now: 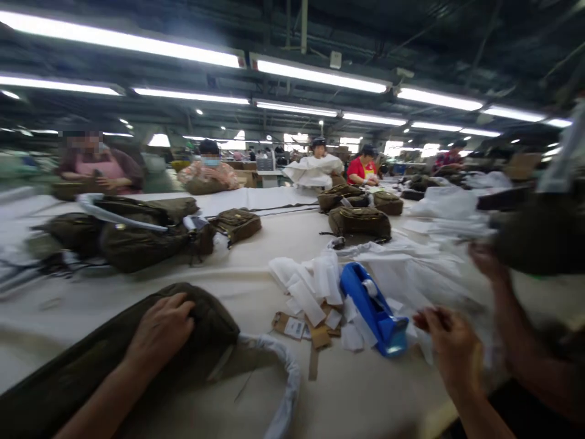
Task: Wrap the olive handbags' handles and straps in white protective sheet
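Note:
A dark olive bag (pixel 201 317) lies on the table at the lower left, its strap (pixel 287 372) wrapped in pale material. Over the top of this bag my left hand (pixel 167 326) is closed, with its fingers curled on the fabric. My right hand (pixel 452 347) is raised at the lower right, thumb and fingers pinched together; whatever is between them is too blurred to name. Just left of that hand stands a blue tape dispenser (pixel 372 308). White paper slips (pixel 308 283) and brown cardboard tags (pixel 321 335) lie beside the dispenser.
Close on my right, another person's hand (pixel 487 262) touches a dark bag (pixel 542 235). More olive bags (pixel 146 235) lie at left and another bag (pixel 359 224) farther back. Clear plastic sheeting (pixel 439 268) spreads behind the dispenser. Several people stand across the white-covered table (pixel 269 241).

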